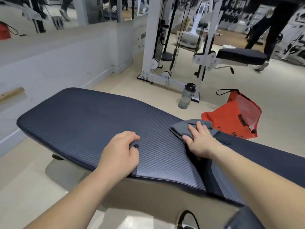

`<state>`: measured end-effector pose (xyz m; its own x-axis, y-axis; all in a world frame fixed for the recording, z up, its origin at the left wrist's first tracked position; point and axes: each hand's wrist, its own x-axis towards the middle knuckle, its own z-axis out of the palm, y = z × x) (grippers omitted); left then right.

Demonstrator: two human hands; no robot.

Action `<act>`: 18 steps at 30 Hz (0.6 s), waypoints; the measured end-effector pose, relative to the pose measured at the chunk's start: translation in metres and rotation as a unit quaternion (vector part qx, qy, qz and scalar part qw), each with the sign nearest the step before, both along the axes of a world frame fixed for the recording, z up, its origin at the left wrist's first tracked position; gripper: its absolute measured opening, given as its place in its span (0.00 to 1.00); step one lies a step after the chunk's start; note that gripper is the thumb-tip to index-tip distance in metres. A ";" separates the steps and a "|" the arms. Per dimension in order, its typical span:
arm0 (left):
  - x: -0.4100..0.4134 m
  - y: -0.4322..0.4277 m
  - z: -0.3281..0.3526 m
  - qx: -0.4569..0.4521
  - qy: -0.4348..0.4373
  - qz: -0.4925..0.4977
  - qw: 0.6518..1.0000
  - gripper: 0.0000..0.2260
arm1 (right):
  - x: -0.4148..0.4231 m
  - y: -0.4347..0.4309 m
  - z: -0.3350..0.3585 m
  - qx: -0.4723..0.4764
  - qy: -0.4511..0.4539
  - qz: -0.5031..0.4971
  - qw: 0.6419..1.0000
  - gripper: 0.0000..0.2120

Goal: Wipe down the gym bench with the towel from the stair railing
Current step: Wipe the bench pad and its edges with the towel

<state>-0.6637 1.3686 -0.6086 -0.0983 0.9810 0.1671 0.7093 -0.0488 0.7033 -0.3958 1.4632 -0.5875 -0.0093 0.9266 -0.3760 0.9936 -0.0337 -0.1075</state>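
The dark blue padded gym bench (85, 123) runs across the middle of the view, its ribbed pad in two sections with a gap on the right. A folded grey towel (183, 129) lies on the pad near that gap. My right hand (200, 142) lies on top of the towel, fingers spread straight over it and thumb along its near edge. My left hand (119, 154) rests on the near part of the pad with its fingers curled under, holding nothing.
On the floor beyond the bench stand a clear water bottle (187, 96) and a red drawstring bag (234, 114). A white cable machine (151, 47) with a black seat (241, 55) is behind. A person (270, 27) walks at the far right. A white low wall (57, 60) is on the left.
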 end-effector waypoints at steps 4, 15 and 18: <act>0.028 0.001 0.002 0.023 0.030 -0.073 0.997 0.18 | 0.015 -0.017 0.008 -0.041 -0.023 0.046 0.998 0.35; 0.105 -0.009 -0.010 0.055 0.051 -0.173 0.982 0.17 | 0.095 -0.042 0.000 -0.007 0.036 -0.028 0.999 0.35; 0.106 -0.002 -0.005 0.035 0.075 -0.146 0.986 0.16 | 0.086 -0.034 -0.012 0.026 0.015 -0.048 0.998 0.35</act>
